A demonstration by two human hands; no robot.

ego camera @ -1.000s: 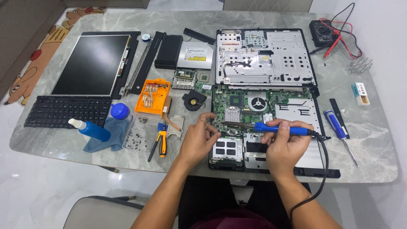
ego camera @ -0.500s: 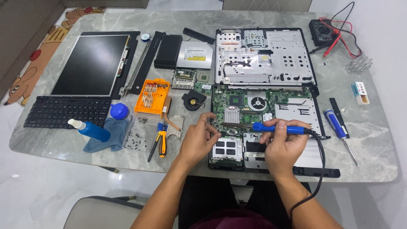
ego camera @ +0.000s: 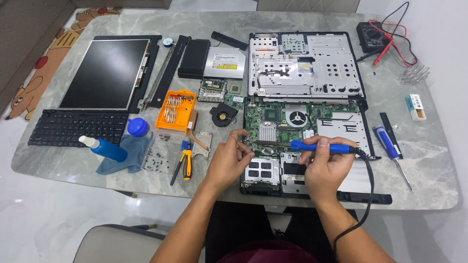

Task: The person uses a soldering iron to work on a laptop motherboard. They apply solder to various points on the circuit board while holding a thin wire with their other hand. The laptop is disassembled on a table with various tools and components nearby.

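Nearest, the right hand [ego camera: 324,168] is wrapped around a blue soldering iron [ego camera: 321,146], fingers closed on its handle; the iron lies almost level, long axis running left to right, its tip pointing left toward the middle of the green motherboard [ego camera: 273,117], and its black cord [ego camera: 365,195] trails back off the table edge. Just left of it, the left hand [ego camera: 231,158] rests on the front edge of the board, fingertips pinched narrowly together; whether they grip anything small there I cannot tell. The iron's tip sits just to the right of those pinched fingers, so the two hands meet over the same patch of board, the left hand slightly nearer to it. Beside the left wrist lie yellow-handled pliers [ego camera: 186,163] and a blue spray bottle [ego camera: 105,149] on a blue cloth [ego camera: 122,158]. Further left is a detached black keyboard [ego camera: 78,127], and an orange bit case [ego camera: 176,111] stands between it and the board. Off to the right, a blue screwdriver [ego camera: 390,146] lies well apart from both hands. Beyond the board lies the silver laptop chassis [ego camera: 304,65], with an optical drive [ego camera: 224,63] and the bare screen panel [ego camera: 105,73] to its left, and a multimeter [ego camera: 375,36] with red leads sits at the far right corner of the grey marble table [ego camera: 204,24]
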